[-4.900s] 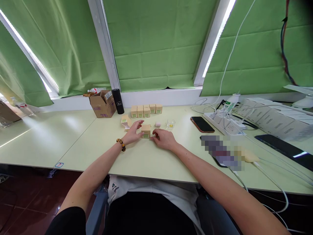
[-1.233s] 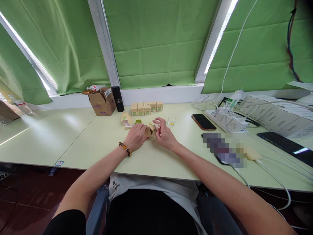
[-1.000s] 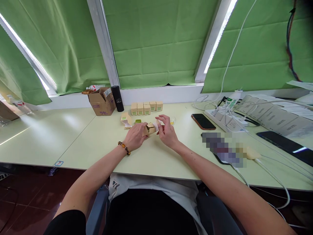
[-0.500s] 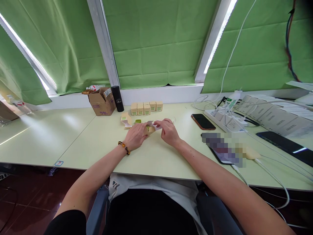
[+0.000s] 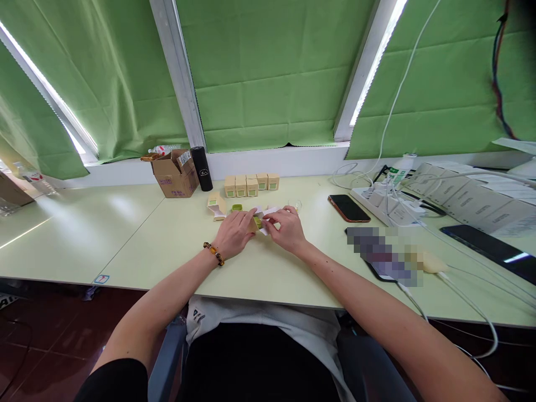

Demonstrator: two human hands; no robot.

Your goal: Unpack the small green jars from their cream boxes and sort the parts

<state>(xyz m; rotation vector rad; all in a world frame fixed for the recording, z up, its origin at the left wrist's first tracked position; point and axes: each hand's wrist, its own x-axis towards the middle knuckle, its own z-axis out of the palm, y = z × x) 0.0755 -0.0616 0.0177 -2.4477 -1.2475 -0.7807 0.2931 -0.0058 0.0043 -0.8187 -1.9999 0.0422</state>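
Note:
My left hand [image 5: 233, 233], wearing a beaded bracelet, is wrapped round a small kraft cardboard box [image 5: 252, 224]. The box lies on its side on the table, with its white-lined flaps spread open toward the right. In its opening shows a small green case [image 5: 258, 223]. The fingers of my right hand [image 5: 288, 230] are closed at that opening and pinch the green case's edge; the fingertips are partly hidden by the flaps. Just beyond my left hand are another opened kraft box [image 5: 216, 205] and a second green case [image 5: 237, 207].
Several closed kraft boxes [image 5: 251, 186] stand in a row at the back. A larger carton [image 5: 175, 174] and a black cylinder [image 5: 201, 169] are behind to the left. Rightward lie a phone [image 5: 349, 207], a power strip [image 5: 381, 205] with cables and several white boxes [image 5: 469, 195].
The box's flaps have opened wider and the green case now shows in the opening. My right hand has moved slightly, its fingers going from the flap to the green case.

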